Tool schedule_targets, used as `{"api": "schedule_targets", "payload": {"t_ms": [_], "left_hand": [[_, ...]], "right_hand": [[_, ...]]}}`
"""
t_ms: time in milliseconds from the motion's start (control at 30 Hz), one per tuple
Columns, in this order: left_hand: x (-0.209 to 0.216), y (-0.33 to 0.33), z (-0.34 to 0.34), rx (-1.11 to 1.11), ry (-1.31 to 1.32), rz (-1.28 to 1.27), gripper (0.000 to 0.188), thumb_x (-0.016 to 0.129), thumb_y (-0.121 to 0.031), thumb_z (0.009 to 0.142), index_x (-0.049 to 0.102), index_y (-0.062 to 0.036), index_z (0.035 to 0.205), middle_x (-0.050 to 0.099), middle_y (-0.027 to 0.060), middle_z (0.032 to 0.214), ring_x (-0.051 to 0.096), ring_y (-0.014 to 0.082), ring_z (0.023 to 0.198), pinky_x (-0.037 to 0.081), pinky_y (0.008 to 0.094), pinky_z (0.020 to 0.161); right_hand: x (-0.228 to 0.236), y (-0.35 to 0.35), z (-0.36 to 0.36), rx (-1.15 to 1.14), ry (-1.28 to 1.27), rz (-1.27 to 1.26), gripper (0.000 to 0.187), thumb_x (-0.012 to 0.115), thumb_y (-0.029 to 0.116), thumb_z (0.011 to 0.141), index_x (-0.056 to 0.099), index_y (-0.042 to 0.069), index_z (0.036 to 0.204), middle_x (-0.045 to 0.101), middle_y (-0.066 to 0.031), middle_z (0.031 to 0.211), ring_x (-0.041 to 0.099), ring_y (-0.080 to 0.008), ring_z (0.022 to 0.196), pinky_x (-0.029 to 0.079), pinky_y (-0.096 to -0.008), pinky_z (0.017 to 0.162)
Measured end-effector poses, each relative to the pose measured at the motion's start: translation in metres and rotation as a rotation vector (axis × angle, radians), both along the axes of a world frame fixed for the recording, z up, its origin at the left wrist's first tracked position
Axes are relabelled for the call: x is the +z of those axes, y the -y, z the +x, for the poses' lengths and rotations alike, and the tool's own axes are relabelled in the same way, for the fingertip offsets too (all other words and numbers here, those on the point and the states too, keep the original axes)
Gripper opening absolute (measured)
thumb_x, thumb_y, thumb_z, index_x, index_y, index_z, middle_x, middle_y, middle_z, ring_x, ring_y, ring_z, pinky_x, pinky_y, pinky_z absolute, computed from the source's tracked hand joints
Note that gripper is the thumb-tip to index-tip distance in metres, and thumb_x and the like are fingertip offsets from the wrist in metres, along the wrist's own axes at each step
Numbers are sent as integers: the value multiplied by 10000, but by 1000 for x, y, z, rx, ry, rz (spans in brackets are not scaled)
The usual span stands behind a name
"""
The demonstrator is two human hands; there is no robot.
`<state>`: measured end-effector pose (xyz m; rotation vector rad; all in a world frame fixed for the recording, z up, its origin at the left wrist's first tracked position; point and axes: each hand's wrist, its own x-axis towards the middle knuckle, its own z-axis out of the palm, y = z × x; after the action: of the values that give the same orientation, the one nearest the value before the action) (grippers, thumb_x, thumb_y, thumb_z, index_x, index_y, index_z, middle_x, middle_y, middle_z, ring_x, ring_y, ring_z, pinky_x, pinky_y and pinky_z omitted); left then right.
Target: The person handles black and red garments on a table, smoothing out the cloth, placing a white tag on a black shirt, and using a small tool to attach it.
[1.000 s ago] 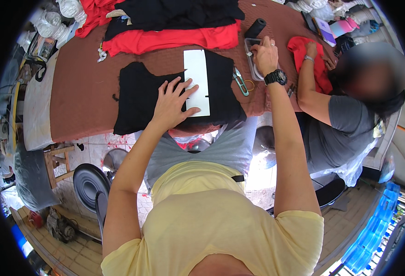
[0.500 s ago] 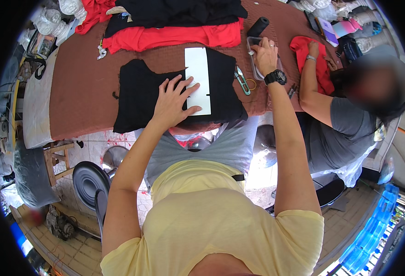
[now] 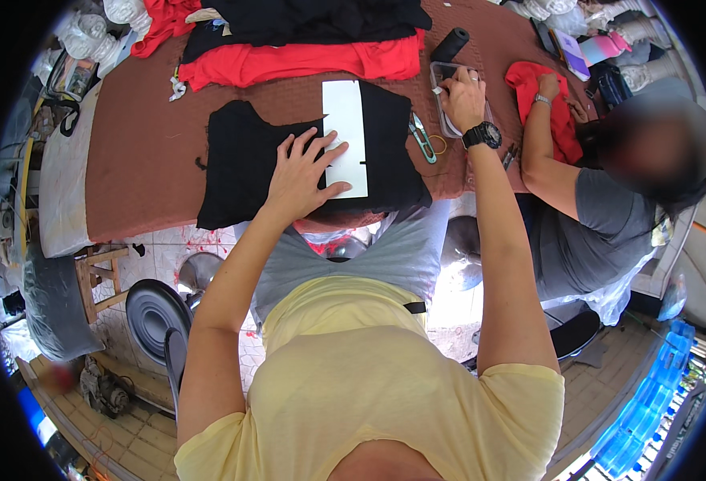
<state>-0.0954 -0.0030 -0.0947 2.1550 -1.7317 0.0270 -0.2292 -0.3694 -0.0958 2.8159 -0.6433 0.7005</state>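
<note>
A black fabric piece (image 3: 240, 168) lies spread on the table in front of me, with a narrow white card pattern (image 3: 346, 104) on top of it. My left hand (image 3: 298, 172) rests open across the card's left edge, fingers spread, partly on the cloth. To the right, my right hand (image 3: 465, 98) reaches into a clear plastic box (image 3: 447, 127), its fingers bent and closed together. A small white bit shows by its fingertips; what they grip is hidden. Between cloth and box lie small teal-handled thread snips (image 3: 425, 143).
Folded red cloth (image 3: 305, 64) and black cloth (image 3: 321, 22) lie at the back of the brown-covered table (image 3: 140, 160). A black roll (image 3: 450, 45) sits behind the box. At the right, a co-worker handles red fabric (image 3: 529, 84). A round stool (image 3: 158, 321) stands at lower left.
My right hand's fingers have shifted slightly inside the box. My left hand stays on the card and cloth.
</note>
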Motion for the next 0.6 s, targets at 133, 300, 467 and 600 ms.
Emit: {"api": "schedule_targets", "payload": {"t_ms": [133,300,467,600], "left_hand": [[0,0,0,-1,2,-6,694,646,-596,879,543,-219,1453,465,25,1520,358,316,1431,232,565,1180],[-1,0,1,-3,19,-4,696,641,-602,880,541,-220,1452,463,23,1522,359,316,1428,237,560,1179],[-3,1,1,-5,15,-23,691,638,-604,881,544,-220,1447,461,21,1526,360,315,1425,240,560,1177],[-3,0,1,-6,8,-22,688,643,-597,881,543,-220,1448,461,21,1525,360,315,1426,240,561,1175]], "right_hand": [[1,1,1,27,-44,-43,131,741,172,788,775,122,904,581,-59,1018,552,-286,1042,423,-444,867],[2,2,2,40,-58,-36,138,736,181,794,761,118,914,575,-78,1018,551,-294,1060,422,-444,879],[15,7,-5,43,59,62,111,738,165,798,755,99,886,583,-100,1033,572,-310,1027,451,-444,859],[34,1,-19,100,358,297,98,734,71,807,748,39,899,673,-117,1060,647,-289,990,516,-409,868]]}}
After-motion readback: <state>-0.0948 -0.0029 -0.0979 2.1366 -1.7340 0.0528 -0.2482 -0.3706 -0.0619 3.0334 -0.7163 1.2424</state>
